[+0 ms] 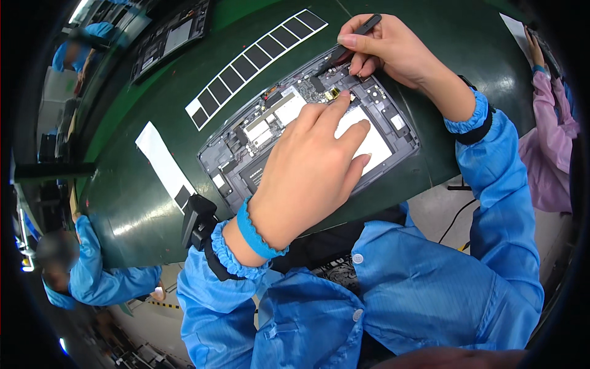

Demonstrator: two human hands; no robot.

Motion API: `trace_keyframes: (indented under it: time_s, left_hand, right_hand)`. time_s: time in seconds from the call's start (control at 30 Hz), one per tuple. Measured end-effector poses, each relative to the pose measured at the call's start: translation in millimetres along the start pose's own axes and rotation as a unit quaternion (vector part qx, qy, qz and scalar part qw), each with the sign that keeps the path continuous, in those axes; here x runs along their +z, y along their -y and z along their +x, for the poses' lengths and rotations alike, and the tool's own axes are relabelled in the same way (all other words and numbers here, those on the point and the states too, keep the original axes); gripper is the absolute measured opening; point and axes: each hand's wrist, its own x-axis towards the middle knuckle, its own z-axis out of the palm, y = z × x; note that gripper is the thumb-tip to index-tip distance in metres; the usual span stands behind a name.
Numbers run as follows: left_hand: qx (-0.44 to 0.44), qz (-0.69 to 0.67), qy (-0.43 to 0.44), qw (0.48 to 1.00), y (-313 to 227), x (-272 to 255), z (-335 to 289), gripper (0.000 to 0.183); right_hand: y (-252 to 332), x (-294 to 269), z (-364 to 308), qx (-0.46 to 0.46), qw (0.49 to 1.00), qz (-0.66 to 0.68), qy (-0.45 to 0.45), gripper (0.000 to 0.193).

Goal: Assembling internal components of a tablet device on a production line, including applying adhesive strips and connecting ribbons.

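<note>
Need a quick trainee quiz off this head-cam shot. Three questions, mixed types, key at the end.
1. Multiple choice. Which hand holds the black tool over the opened laptop base?
A) left
B) right
C) neither

2. True or false. The left hand has a blue wristband at its wrist.

3. Fill in the blank. The white strip to the left of the laptop base bears one ____-coloured square at its end nearer the wearer.

Key:
1. B, the right hand
2. True
3. dark
</note>
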Motion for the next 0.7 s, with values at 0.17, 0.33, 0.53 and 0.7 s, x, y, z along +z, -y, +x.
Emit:
trace_keyframes:
  time_s: [0.17, 0.33, 0.53, 0.7]
  left_hand:
    - [-0.012, 0.006, -0.004, 1.0, 3, 2, 0, 0.034]
    - [-0.04, 0.062, -0.016, 0.997, 1, 4, -3, 0.042]
    - [-0.068, 0.09, 0.015, 0.994, -3, 13, -4, 0.057]
    - [-0.073, 0.095, 0.025, 0.992, 3, 8, -2, 0.065]
  right_hand:
    - [1, 0, -1, 0.002, 1.0, -0.004, 0.002, 0.034]
    - [1, 0, -1, -0.001, 1.0, -0.015, -0.003, 0.033]
    - [1, -1, -4, 0.001, 1.0, -0.02, -0.006, 0.033]
    - [-1, 2, -6, -0.044, 0.998, 0.001, -0.037, 0.032]
